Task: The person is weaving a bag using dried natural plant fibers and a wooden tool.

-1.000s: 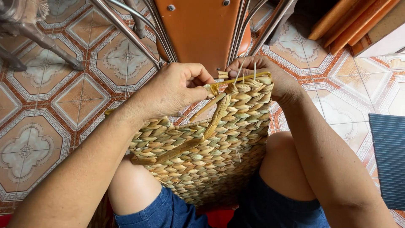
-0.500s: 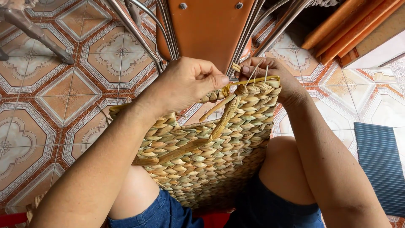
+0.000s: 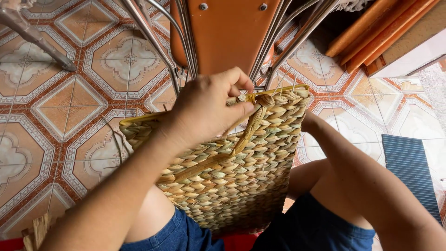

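The left hand [image 3: 209,109] reaches forward from the lower left, forearm stretched out, with thumb and curled fingers pinched together at the tips. The right forearm comes in from the lower right, wrist bent, and the right hand is hidden from view.

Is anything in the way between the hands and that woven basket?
No. The left hand already rests on the woven basket, fingers pinching at its top rim. The right hand is hidden behind the basket's far side, so its contact cannot be seen.
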